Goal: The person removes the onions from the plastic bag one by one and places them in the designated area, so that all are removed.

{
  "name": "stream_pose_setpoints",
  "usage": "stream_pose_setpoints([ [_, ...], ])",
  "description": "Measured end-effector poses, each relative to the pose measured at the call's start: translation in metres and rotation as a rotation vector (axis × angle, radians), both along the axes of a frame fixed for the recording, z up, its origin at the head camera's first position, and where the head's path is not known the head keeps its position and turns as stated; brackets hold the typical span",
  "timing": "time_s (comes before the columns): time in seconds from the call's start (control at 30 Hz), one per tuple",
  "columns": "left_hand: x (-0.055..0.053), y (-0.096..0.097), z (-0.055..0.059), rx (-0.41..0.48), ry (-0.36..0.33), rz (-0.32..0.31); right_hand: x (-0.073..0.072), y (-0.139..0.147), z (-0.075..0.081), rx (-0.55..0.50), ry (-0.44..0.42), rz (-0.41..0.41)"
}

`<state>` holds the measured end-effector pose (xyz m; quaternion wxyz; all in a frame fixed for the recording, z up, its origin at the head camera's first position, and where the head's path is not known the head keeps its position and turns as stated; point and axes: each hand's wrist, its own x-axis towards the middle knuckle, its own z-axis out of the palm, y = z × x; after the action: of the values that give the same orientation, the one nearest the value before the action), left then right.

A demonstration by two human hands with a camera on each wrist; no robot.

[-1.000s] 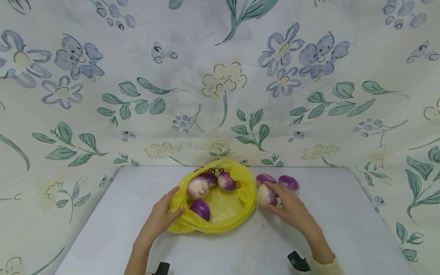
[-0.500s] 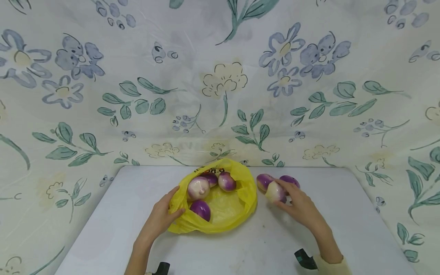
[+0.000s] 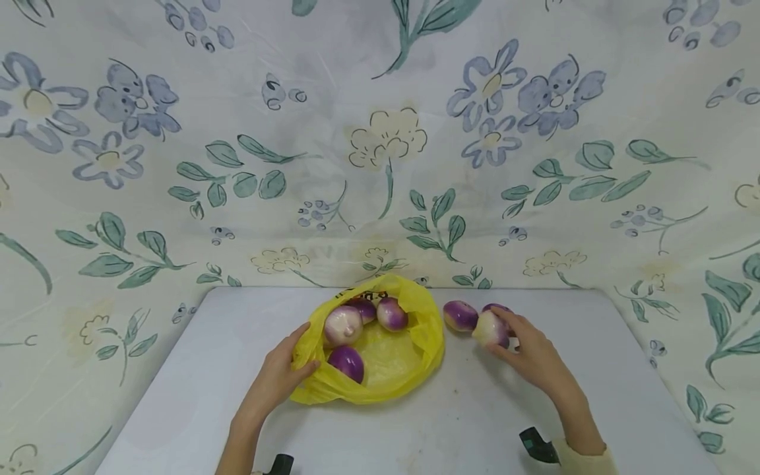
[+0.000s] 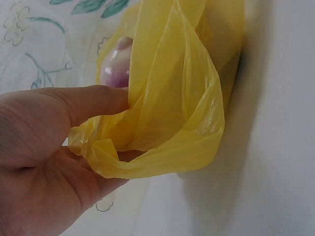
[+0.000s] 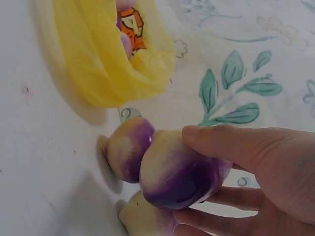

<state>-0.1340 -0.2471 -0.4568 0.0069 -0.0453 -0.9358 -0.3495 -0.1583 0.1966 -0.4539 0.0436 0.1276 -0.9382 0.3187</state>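
My right hand holds a glossy purple-and-cream onion between thumb and fingers, over the right side of the table. In the right wrist view the held onion overlaps two others. One of these, a purple onion, lies to its left; the other onion is partly hidden behind it. With thumb and fingers, my left hand grips the left rim of a yellow plastic bag. Several onions sit inside the bag, including a pale one and a dark purple one.
The white table ends at a flower-printed cloth hanging behind it. Dark devices show at both wrists, such as the right wrist device. Black lettering marks the bag's far side.
My right hand has moved to the right with its onion, away from the bag, uncovering the left loose onion. The left hand and the bag have stayed in place.
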Motion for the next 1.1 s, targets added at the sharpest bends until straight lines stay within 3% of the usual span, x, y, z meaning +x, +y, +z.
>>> stream_pose_setpoints([
  [0.67, 0.0, 0.003, 0.0, 0.0, -0.011, 0.008, 0.004, 0.027, 0.007, -0.02, 0.078, -0.032],
  [1.1, 0.001, 0.003, -0.001, -0.001, -0.008, 0.008, 0.0, 0.055, 0.002, -0.022, 0.034, -0.117],
])
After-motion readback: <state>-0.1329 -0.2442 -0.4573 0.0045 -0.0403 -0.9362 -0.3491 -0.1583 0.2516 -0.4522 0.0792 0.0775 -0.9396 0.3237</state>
